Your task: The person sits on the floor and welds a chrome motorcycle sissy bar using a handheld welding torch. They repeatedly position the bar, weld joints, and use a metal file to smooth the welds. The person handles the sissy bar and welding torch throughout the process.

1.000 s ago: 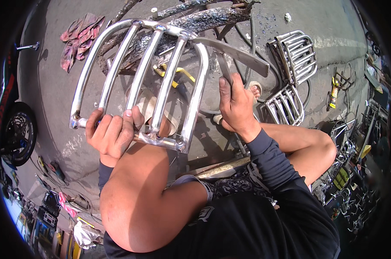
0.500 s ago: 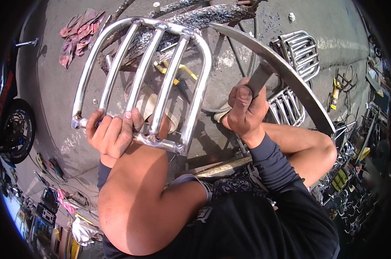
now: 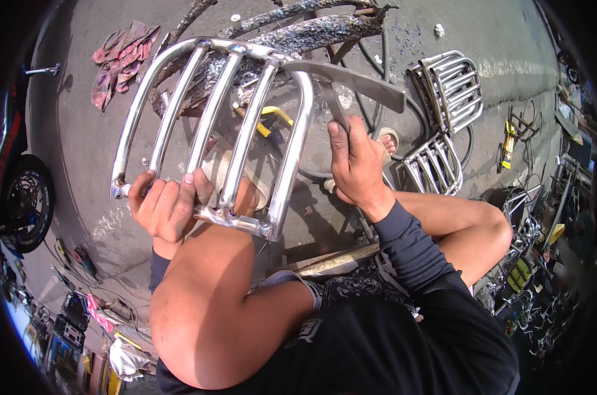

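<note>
A shiny metal tube rack (image 3: pixel 214 108) with rounded corners and several parallel bars is held tilted in front of me. My left hand (image 3: pixel 168 205) is closed round its near lower rail, thumb up against the bars. In my right hand (image 3: pixel 359 164) is a T-shaped steel chipping hammer (image 3: pixel 357 80), gripped by its flat bar handle with the thumb along it. The pointed end of its head meets the upper right part of the rack, by the weld atop the rightmost inner bar. Whether it touches there I cannot tell.
Behind the rack lies a spatter-crusted metal frame (image 3: pixel 311 33), with a yellow-handled tool (image 3: pixel 264 130) near it. Two similar racks (image 3: pixel 453 92) rest on the floor at right. A reddish rag (image 3: pixel 122 62) lies far left, a motorcycle wheel (image 3: pixel 27 201) stands at left, and metal scraps crowd the right edge.
The chipping hammer has swung left, away from me and turned, bringing its pointed end to the rack's upper right. My right hand moved slightly left; the rack's top shifted a little left and nearer.
</note>
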A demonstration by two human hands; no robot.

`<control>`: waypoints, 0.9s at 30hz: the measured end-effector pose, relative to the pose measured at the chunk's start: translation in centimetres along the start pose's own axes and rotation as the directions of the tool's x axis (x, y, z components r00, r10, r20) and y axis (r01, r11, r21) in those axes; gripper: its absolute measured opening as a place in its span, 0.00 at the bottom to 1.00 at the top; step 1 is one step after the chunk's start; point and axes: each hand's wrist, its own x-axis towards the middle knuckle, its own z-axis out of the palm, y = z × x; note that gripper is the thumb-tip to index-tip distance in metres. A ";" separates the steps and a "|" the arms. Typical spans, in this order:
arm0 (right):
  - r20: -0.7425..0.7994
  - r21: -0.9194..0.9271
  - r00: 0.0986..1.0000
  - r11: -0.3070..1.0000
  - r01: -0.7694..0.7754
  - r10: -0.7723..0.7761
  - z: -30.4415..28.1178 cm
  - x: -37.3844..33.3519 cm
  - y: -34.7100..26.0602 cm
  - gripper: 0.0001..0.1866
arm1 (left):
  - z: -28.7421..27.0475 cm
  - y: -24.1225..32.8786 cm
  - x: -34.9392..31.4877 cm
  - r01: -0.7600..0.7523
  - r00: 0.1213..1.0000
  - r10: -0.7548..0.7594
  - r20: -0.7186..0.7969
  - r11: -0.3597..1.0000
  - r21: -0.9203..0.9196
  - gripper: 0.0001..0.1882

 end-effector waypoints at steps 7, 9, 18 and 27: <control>0.107 -0.064 0.993 0.997 -0.043 0.050 0.3 0.2 0.6 0.12 | 1.1 -0.5 -0.1 0.007 1.000 -0.007 0.012 1.000 -0.008 0.11; 0.012 0.022 1.000 1.000 -0.014 0.014 0.0 0.3 0.5 0.10 | 1.0 -0.5 -0.2 0.010 1.000 -0.010 0.010 1.000 -0.003 0.11; -0.004 0.033 1.000 0.999 -0.001 0.001 -0.3 0.7 -0.3 0.11 | 0.9 -0.4 -0.1 0.011 1.000 -0.011 0.011 1.000 -0.004 0.11; -0.083 0.026 0.993 0.996 0.087 -0.085 -0.6 0.8 -0.5 0.10 | 0.8 -0.4 -0.1 0.010 1.000 -0.010 0.007 1.000 -0.003 0.10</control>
